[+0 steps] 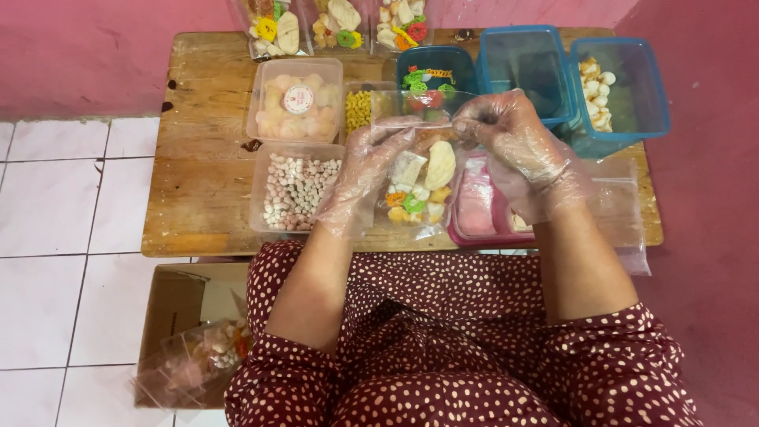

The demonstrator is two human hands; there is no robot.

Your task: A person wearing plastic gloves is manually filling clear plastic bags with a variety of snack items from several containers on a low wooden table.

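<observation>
A: What's nearest? Cardboard box [178,304] by the lap, packed bags inside.

B: Yep. Up on the desk [198,198], both gloved hands pinch the clear snack bag [417,186] at its top edge. Left hand [365,170] fingers grip the left corner, right hand [518,138] fingers pinch the right.

A: The bag hangs below the fingers, long axis toward her?

B: Right. Tub of small balls [294,190] left of them, pink tray [482,209] under the right hand, blue tubs [569,79] beyond.
</observation>
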